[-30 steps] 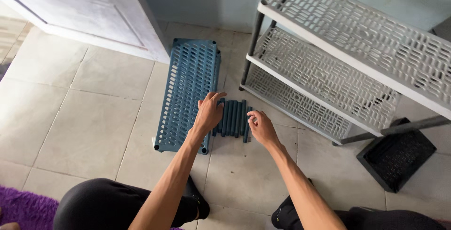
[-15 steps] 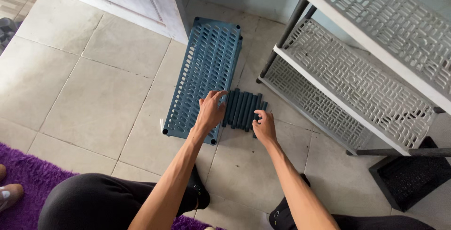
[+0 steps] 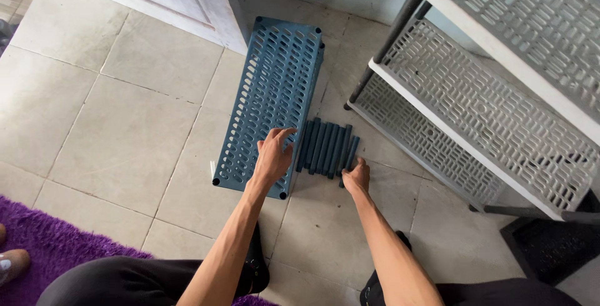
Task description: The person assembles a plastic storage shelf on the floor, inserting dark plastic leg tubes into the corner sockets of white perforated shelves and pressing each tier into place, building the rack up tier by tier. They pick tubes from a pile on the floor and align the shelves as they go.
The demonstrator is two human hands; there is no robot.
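Observation:
A stack of blue perforated plastic shelf panels (image 3: 265,93) lies flat on the tiled floor. Beside its right edge lies a row of several short blue tubes (image 3: 327,146), side by side. My left hand (image 3: 273,156) rests on the near right corner of the top panel, fingers spread toward the tubes. My right hand (image 3: 356,176) is curled at the near end of the rightmost tubes, touching them; whether it grips one is unclear.
A grey plastic shelf rack (image 3: 494,87) with dark posts stands at the right. A black perforated crate (image 3: 550,246) sits under its near corner. A white door (image 3: 156,0) is at the top left, a purple rug (image 3: 56,250) at the lower left.
Both hands stayed at the blue tubes; the right hand slid to their near end. My head moved closer, so the rug has come into view.

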